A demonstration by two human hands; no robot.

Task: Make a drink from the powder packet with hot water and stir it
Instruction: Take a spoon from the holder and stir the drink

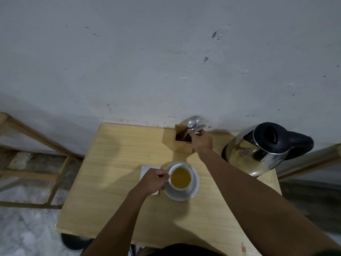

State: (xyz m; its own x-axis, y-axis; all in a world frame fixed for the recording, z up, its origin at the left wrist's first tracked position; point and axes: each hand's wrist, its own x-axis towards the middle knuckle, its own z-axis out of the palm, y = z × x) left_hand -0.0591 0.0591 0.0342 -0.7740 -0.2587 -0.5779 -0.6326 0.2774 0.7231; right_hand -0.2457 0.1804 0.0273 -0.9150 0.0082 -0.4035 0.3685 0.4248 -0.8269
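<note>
Reaching to the wooden holder point(183, 140) at the back of the worktop point(114, 182), the right hand point(202, 142) closes around the cutlery point(195, 122) standing in it. The left hand point(154, 180) grips the handle side of the cup point(181, 177), which sits on its saucer point(191, 193) already full of yellowish drink. Powder and water look mixed in; the kettle point(265, 146) stands apart on the right. Stirring seems to remain.
</note>
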